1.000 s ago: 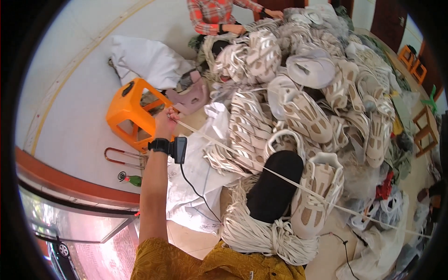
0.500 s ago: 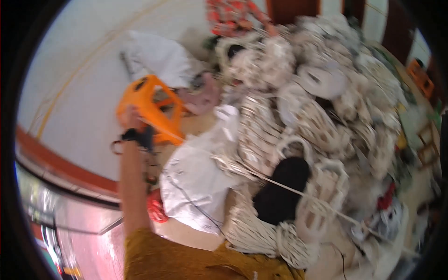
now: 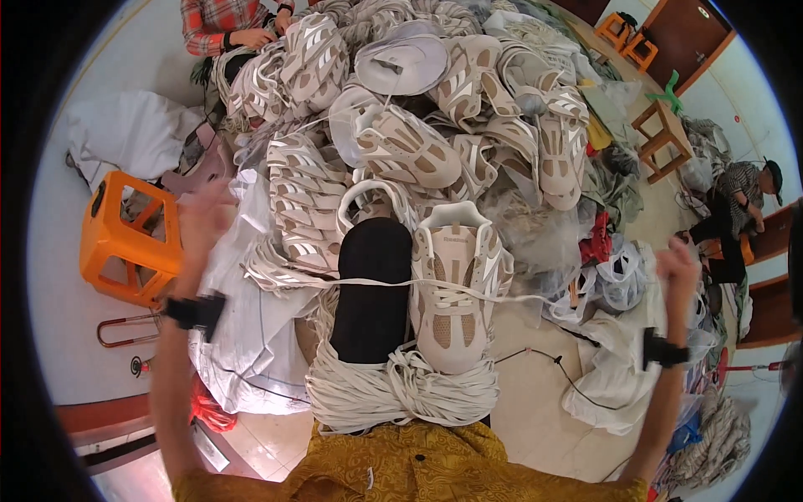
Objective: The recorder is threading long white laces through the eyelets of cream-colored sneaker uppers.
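In front of me a beige sneaker upper (image 3: 453, 314) with white side stripes stands toe toward me, its front crossed by laces. A pale shoelace (image 3: 368, 283) stretches sideways over it and over the black shoe-shaped form (image 3: 374, 305) beside it. Below both lies a thick bundle of off-white laces (image 3: 401, 391). My left hand (image 3: 207, 213), smeared by motion, is raised beside the orange stool; its fingers cannot be made out. Far to the right, my right hand (image 3: 676, 261) is raised with fingers curled closed; what they hold, if anything, is hidden.
A large heap of sneaker uppers (image 3: 410, 146) fills the middle and back. An orange plastic stool (image 3: 104, 222) stands left, beside white sacks (image 3: 138, 125). A person in a plaid shirt (image 3: 219, 25) sits at the back left; another person (image 3: 740, 201) sits right, past a wooden stool (image 3: 665, 138).
The view has turned, and the sneaker upper now stands upright before me. My left hand has moved off the orange stool's side. My right hand has come into view at the right.
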Motion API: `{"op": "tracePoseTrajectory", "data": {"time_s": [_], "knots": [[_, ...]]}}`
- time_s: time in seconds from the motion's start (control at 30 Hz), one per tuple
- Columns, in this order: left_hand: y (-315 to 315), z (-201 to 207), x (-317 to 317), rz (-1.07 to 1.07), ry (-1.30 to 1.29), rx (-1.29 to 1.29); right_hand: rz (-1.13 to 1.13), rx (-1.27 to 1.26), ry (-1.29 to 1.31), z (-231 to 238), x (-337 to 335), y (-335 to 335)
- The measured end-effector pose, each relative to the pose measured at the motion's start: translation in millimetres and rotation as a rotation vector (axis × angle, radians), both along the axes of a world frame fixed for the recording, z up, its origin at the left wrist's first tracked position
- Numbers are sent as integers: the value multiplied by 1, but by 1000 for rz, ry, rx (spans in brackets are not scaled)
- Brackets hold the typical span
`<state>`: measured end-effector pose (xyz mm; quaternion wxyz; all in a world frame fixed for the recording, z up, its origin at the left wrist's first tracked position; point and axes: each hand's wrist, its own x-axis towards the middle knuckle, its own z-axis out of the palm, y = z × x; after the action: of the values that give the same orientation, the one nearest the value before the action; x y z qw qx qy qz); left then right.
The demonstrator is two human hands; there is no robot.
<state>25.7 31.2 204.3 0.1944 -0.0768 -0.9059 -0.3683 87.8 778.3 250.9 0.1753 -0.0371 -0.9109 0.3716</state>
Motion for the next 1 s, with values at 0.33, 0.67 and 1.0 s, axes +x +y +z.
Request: {"op": "tracePoseTrajectory", "data": {"time_s": [0.33,0.67,1.0], "knots": [[233,-52,60,-354,-338,167,722,-22,-212,-71,-12,-317],[238,-59,62,-405,-231,-67,591,-409,-515,-71,2,-321],[250,-58,66,-326,-177,-82,616,-392,-389,-80,5,-319]]}}
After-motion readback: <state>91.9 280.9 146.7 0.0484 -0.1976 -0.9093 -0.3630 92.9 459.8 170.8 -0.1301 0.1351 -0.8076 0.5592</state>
